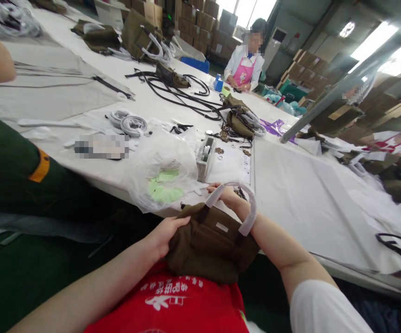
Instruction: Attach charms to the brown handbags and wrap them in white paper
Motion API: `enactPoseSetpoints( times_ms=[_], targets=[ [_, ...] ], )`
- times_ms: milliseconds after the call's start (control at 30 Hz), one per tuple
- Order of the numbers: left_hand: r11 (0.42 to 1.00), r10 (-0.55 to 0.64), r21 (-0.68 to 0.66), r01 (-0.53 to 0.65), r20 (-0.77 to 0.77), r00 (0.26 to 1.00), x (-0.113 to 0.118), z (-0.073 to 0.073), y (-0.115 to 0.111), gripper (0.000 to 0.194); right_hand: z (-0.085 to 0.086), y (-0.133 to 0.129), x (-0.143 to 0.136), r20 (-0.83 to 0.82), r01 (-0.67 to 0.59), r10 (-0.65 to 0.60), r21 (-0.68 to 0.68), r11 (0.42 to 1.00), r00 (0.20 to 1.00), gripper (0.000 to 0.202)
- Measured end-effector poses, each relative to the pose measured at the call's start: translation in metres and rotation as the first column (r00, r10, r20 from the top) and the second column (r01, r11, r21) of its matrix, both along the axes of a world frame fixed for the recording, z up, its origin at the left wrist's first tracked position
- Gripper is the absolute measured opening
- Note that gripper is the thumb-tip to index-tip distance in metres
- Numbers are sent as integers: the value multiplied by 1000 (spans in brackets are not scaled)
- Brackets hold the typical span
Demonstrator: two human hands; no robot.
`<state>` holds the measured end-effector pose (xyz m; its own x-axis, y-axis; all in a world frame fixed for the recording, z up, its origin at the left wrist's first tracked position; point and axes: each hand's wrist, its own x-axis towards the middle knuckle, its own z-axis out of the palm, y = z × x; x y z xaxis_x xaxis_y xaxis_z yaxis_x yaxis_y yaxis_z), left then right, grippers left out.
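A brown fabric bag (210, 247) with a wrapped, pale looped handle (250, 199) rests against the red apron at the table's near edge. My left hand (169, 231) grips the bag's upper left side, thumb on top and the other fingers hidden behind the cloth. Beyond the bag, my right hand (224, 192) reaches over the table's edge, its forearm passing behind the handle. Its fingers are bent close together near small dark metal pieces; what they hold, if anything, is too small to make out. Just ahead stands a small grey box (205, 159).
A clear plastic bag with green slips (165, 185) lies left of the box. Black straps (175, 92), coiled white cords (131, 124) and brown bags (240, 118) spread across the white table (300, 199). A person in a pink apron (245, 71) works opposite; another person stands at left.
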<state>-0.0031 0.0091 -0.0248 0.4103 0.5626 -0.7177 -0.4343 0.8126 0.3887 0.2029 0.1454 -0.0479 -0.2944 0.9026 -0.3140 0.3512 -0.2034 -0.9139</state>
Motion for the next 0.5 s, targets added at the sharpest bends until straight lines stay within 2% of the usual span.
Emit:
enactPoseSetpoints(
  times_ms=[67,100,233,367,500],
  targets=[
    [995,-28,-92,36,93,995,-2,0,2,32,3,11,-3,32,-61,62,-51,997,998,21],
    [995,-22,-90,30,97,995,-3,-1,2,31,4,15,-4,42,-90,93,-69,994,995,21],
    [995,77,68,-78,12,997,-7,-10,-5,32,10,17,0,102,-130,141,-108,986,985,20],
    [978,158,147,-146,-71,985,-5,-17,-17,32,14,13,18,155,-78,93,-102,992,983,24],
    [943,268,254,-215,-197,943,1,-25,-25,34,21,10,53,188,51,-45,-28,998,981,29]
  ],
)
